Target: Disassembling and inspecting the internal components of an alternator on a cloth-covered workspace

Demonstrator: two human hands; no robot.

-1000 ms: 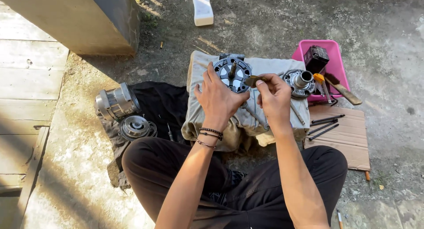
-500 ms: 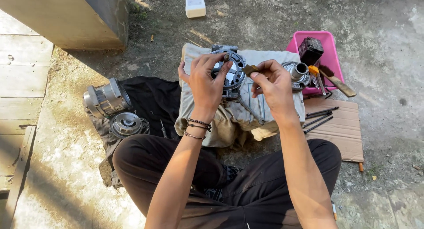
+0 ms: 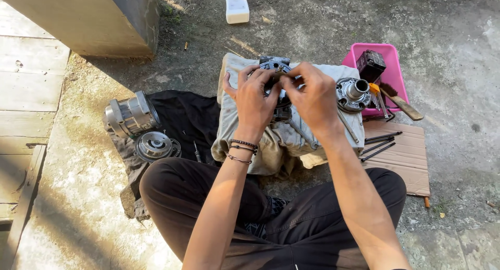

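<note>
**Two hands on a round metal part**

The left hand (image 3: 253,101) and the right hand (image 3: 311,95) meet over a round metal machine part (image 3: 274,67). The fingers of both hands are bent and pressed close together at the top of the part. They seem to pinch something very small there, but it is too tiny to tell what. The left hand cups the side of the part. Dark bead bracelets (image 3: 240,150) sit on the left wrist.

The part rests on a pale, dirty cloth (image 3: 234,129) on the ground, right in front of the person's crossed legs. It looks heavy and hard, so it will not bend. It may be oily and slip, so the thick outer rim is likely the best place to hold it.

Just to the right on the same cloth lies another metal piece with a short tube (image 3: 353,92) sticking up. A thin rod (image 3: 303,135) lies below the hands. Beyond that is a pink plastic tray (image 3: 359,54) with a dark box (image 3: 371,66) and a brush (image 3: 400,104). Long thin tools (image 3: 382,144) lie on a piece of cardboard (image 3: 411,166).

To the left, on a black cloth (image 3: 185,116), sit a silver ribbed cylinder body (image 3: 130,115) and a round pulley disc (image 3: 154,145). A white bottle (image 3: 236,5) lies far off at the top.
</note>
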